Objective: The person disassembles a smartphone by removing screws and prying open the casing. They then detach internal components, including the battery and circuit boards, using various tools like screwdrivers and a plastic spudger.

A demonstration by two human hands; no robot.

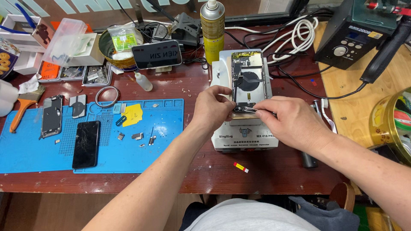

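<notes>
Dark reddish worktop (205, 169) is pretty cluttered. Big blue silicone mat (25, 149) covers the left part near the front edge, with a cracked black phone (86, 143) lying flat on it plus tiny loose metal bits. Right of the mat, about mid-worktop, sits a white heating station (244, 139), and the opened phone body (249, 79) lies on top of it, insides facing up. Yellow spray can (212, 30) stands upright toward the back edge, just behind the station. Both hands meet at the phone's near end: left hand (210, 109) has fingers curled onto the lower left corner, right hand (295, 124) pinches metal tweezers (248, 110) whose tips touch the phone's bottom edge.
</notes>
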